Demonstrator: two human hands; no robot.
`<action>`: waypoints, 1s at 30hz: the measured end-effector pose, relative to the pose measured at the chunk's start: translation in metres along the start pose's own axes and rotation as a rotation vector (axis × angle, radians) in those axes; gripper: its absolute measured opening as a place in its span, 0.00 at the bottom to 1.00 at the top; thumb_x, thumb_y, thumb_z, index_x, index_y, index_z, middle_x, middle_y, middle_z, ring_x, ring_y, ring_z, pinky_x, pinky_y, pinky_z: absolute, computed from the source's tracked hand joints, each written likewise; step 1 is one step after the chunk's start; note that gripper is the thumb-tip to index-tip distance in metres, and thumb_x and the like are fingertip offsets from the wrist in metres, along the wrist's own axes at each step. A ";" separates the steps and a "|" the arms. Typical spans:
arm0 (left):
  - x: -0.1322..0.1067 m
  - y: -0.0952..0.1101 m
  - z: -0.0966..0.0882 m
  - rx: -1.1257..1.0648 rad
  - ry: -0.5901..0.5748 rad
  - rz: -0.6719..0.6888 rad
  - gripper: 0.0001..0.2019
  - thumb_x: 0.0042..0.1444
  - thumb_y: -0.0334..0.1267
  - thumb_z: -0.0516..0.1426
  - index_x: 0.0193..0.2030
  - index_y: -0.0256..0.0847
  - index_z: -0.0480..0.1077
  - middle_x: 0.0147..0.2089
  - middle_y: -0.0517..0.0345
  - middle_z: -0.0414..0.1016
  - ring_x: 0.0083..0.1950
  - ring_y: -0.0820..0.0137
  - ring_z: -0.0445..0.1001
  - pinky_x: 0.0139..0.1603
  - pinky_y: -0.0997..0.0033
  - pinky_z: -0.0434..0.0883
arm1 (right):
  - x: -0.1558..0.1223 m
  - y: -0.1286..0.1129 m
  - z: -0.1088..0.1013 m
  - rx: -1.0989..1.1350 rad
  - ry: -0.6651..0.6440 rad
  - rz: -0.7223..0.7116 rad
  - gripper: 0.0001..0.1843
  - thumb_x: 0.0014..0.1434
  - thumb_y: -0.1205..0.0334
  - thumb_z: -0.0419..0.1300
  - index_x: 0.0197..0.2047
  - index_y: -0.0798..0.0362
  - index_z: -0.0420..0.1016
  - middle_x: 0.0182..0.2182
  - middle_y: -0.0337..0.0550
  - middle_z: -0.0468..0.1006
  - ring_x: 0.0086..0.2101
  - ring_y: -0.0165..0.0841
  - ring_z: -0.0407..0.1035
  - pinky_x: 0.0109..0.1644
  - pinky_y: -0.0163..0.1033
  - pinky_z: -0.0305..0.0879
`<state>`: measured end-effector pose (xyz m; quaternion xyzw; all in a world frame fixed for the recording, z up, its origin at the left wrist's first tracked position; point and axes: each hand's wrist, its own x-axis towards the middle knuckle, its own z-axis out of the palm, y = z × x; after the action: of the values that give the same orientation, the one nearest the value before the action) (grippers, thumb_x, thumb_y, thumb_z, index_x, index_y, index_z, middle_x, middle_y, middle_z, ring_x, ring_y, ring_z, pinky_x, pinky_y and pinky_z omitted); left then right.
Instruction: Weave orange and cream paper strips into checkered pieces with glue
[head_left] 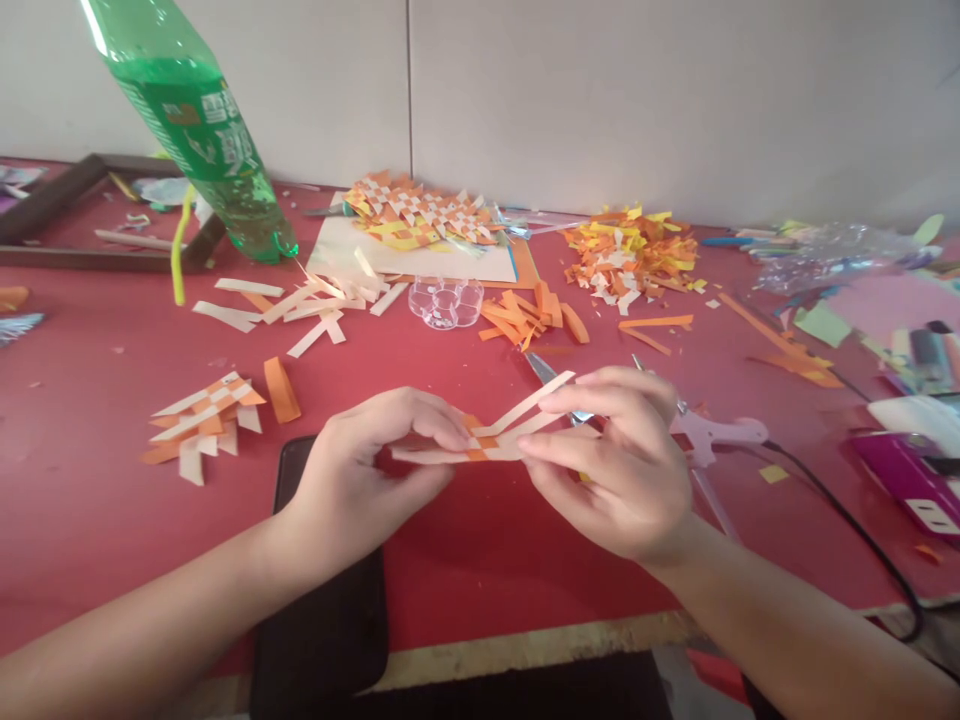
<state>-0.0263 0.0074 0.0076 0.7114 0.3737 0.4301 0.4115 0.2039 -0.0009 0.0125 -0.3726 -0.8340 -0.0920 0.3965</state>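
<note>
Between my two hands is a small woven piece of orange and cream paper strips (484,443), held just above the red table. My left hand (375,450) pinches its left side between thumb and fingers. At the other side, the fingers of my right hand (619,450) are closed on the loose cream strip ends, which stick out to the upper right. Partly hidden behind my right hand lies a pair of scissors (541,370). A woven orange and cream piece (210,410) rests on the table to the left, beside a folded orange strip (281,390).
A green bottle (202,130) stands at the back left near a dark frame (52,255). Cream strips (300,298), a clear flower-shaped tray (445,303) and a pile of paper scraps (634,255) lie behind my hands. A glue gun (716,432) with a cord sits right; a black phone-like slab (322,620) lies front left.
</note>
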 end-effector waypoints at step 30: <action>0.002 0.002 0.005 -0.348 -0.133 -0.380 0.13 0.58 0.32 0.62 0.50 0.41 0.76 0.38 0.58 0.84 0.39 0.72 0.83 0.38 0.83 0.77 | -0.005 0.001 0.009 0.441 -0.058 0.256 0.15 0.55 0.76 0.62 0.42 0.48 0.76 0.31 0.39 0.79 0.36 0.36 0.73 0.44 0.49 0.68</action>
<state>-0.0209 0.0067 0.0088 0.5738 0.3929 0.3552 0.6247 0.2014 0.0003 0.0028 -0.3821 -0.7911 0.1538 0.4523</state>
